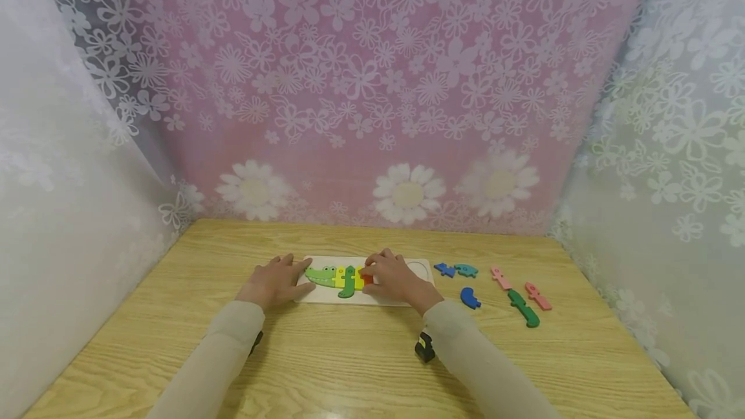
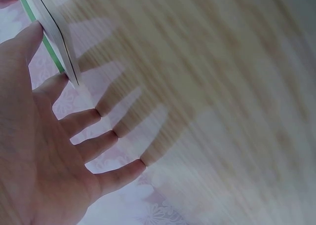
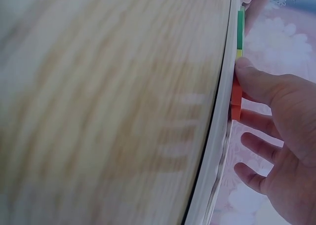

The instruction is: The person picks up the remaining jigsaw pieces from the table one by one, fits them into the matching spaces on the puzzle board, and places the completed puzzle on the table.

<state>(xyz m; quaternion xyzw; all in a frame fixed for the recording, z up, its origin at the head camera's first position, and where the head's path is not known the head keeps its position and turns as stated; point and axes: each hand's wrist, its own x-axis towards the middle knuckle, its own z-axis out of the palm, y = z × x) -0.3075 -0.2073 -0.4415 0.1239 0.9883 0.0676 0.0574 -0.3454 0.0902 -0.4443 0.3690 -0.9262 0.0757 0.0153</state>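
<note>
A pale wooden puzzle board [image 1: 384, 299] lies flat on the table, partly filled with a crocodile. Its green head piece [image 1: 320, 275] is at the left, followed by yellow pieces [image 1: 340, 277] and a green leg piece [image 1: 348, 284]. My left hand [image 1: 270, 282] has its fingers spread, with thumb and index finger touching the board's left end. Over the middle of the board, my right hand [image 1: 396, 279] pinches a red-orange puzzle piece [image 3: 236, 99] between thumb and fingers, against the yellow pieces. That hand hides part of the board.
Loose pieces lie right of the board: a blue one [image 1: 445, 269], a teal one [image 1: 466, 270], a curved blue one [image 1: 470, 298], two pink ones [image 1: 538, 296] and a dark green one [image 1: 524, 309]. Flowered curtains [image 1: 361, 115] enclose the wooden table [image 1: 326, 354].
</note>
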